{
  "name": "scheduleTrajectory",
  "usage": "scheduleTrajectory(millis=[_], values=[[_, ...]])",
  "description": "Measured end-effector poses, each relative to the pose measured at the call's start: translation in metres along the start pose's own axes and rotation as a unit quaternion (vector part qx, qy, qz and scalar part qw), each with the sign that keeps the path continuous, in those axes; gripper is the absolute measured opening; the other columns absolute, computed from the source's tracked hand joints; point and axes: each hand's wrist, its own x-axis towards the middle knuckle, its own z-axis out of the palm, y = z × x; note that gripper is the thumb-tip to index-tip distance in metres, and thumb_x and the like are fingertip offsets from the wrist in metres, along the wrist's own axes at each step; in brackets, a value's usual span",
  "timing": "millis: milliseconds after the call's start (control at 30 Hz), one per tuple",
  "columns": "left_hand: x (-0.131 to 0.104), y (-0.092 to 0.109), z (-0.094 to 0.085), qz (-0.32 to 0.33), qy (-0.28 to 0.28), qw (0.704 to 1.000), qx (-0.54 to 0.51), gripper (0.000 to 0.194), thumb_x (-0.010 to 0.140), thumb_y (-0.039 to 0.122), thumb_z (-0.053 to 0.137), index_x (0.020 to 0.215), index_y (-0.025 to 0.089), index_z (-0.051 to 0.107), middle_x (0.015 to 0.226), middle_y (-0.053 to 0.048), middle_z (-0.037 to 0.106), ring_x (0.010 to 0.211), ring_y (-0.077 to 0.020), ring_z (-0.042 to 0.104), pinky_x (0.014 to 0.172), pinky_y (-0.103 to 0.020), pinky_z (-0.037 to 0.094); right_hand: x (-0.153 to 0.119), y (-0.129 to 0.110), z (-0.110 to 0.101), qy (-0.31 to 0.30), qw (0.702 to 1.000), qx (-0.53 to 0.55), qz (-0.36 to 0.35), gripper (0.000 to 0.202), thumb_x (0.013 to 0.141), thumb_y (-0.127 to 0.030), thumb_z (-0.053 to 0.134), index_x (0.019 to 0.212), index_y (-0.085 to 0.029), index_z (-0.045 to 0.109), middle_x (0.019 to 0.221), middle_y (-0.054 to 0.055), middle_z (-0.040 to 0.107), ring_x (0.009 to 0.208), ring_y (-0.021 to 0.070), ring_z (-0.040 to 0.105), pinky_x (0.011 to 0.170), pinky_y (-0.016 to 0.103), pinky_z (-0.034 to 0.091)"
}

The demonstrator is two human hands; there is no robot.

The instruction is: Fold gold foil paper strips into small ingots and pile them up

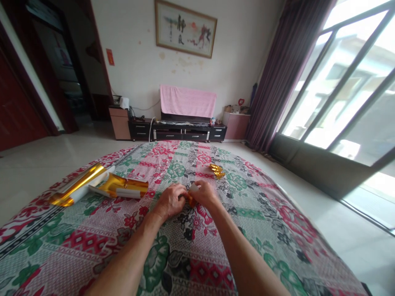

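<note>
Near the middle of the cloth-covered table, my left hand (173, 200) is closed, its fingers curled at the left side of a small piece of gold foil (191, 200). My right hand (203, 192) pinches the same piece from the right, with a small white patch (194, 188) showing at its fingertips. Both hands partly hide the foil. Beyond my right hand lies a folded, crinkled gold foil piece (217, 170). To the left rest a long gold foil roll (80, 184) and a partly curled gold sheet (123, 187) with white backing.
A patterned floral cloth (154, 246) covers the rounded table. Past its far edge stands a low black cabinet (173, 135) with a pink cloth (188, 100) over a screen. A purple curtain (274, 78) and large windows are at the right.
</note>
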Motion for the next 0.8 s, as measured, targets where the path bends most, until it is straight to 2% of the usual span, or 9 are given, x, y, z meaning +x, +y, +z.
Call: scheduleTrajectory(millis=[133,267,333,400,500,533,667,800], values=[[0.000,0.003,-0.001,0.028,-0.040,0.998,-0.025,0.027,0.067,0.005,0.046,0.070,0.021,0.068,0.086,0.001,0.066,0.081,-0.0133,0.056,0.083,-0.027,0.041,-0.005,0.000,0.005,0.032,0.999,-0.018,0.017,0.038,0.065,-0.031,0.056,0.101,-0.021,0.062,0.086,0.008,0.068,0.080,0.0211,0.062,0.058,0.023,0.039],[0.001,0.008,-0.007,0.052,-0.080,0.995,-0.010,0.029,0.068,0.006,0.046,0.073,0.022,0.069,0.091,0.001,0.067,0.082,-0.0131,0.056,0.083,-0.027,0.040,-0.015,0.001,0.003,0.047,0.998,-0.036,0.002,0.045,0.068,-0.027,0.053,0.112,-0.016,0.054,0.089,0.012,0.065,0.083,0.0234,0.061,0.064,0.026,0.041],[0.001,0.009,-0.008,0.059,-0.091,0.994,-0.009,0.030,0.069,0.006,0.046,0.076,0.023,0.070,0.090,0.002,0.067,0.083,-0.0131,0.056,0.084,-0.027,0.040,-0.021,0.001,-0.004,0.071,0.994,-0.060,-0.058,0.049,0.068,-0.024,0.055,0.115,-0.013,0.051,0.099,0.015,0.061,0.088,0.0237,0.058,0.070,0.029,0.041],[0.001,0.008,-0.008,0.055,-0.090,0.994,-0.014,0.030,0.071,0.007,0.046,0.077,0.024,0.070,0.090,0.002,0.067,0.084,-0.0129,0.057,0.084,-0.027,0.040,-0.027,0.002,-0.012,0.098,0.979,-0.085,-0.154,0.048,0.068,-0.021,0.056,0.114,-0.015,0.051,0.109,0.013,0.055,0.096,0.0226,0.053,0.077,0.029,0.039],[0.000,0.005,-0.005,0.042,-0.080,0.996,-0.022,0.028,0.072,0.009,0.048,0.078,0.025,0.070,0.092,0.003,0.067,0.086,-0.0130,0.057,0.085,-0.026,0.040,-0.034,0.006,-0.023,0.051,0.946,-0.103,-0.303,0.021,0.073,-0.019,0.053,0.091,-0.023,0.062,0.101,0.005,0.057,0.096,0.0188,0.050,0.083,0.030,0.035],[0.000,0.004,-0.004,0.042,-0.077,0.996,-0.023,0.027,0.072,0.010,0.049,0.078,0.025,0.070,0.093,0.003,0.067,0.086,-0.0131,0.057,0.085,-0.026,0.040,-0.035,0.008,-0.025,0.030,0.938,-0.101,-0.331,0.019,0.074,-0.017,0.050,0.087,-0.023,0.063,0.095,0.004,0.058,0.092,0.0172,0.051,0.083,0.030,0.034],[0.000,0.002,-0.003,0.058,-0.074,0.995,-0.027,0.029,0.072,0.008,0.048,0.080,0.025,0.070,0.091,0.002,0.068,0.084,-0.0127,0.058,0.084,-0.026,0.041,-0.033,0.018,-0.029,-0.024,0.932,-0.078,-0.354,0.017,0.073,-0.014,0.050,0.080,-0.020,0.065,0.082,0.003,0.062,0.080,0.0141,0.054,0.077,0.027,0.037],[-0.001,0.001,-0.003,0.061,-0.069,0.995,-0.024,0.028,0.072,0.008,0.048,0.077,0.024,0.070,0.091,0.002,0.067,0.084,-0.0125,0.058,0.084,-0.027,0.040,-0.028,0.025,-0.031,-0.084,0.914,-0.035,-0.395,0.017,0.067,-0.012,0.056,0.079,-0.020,0.066,0.083,0.001,0.064,0.083,0.0132,0.054,0.078,0.024,0.038]])
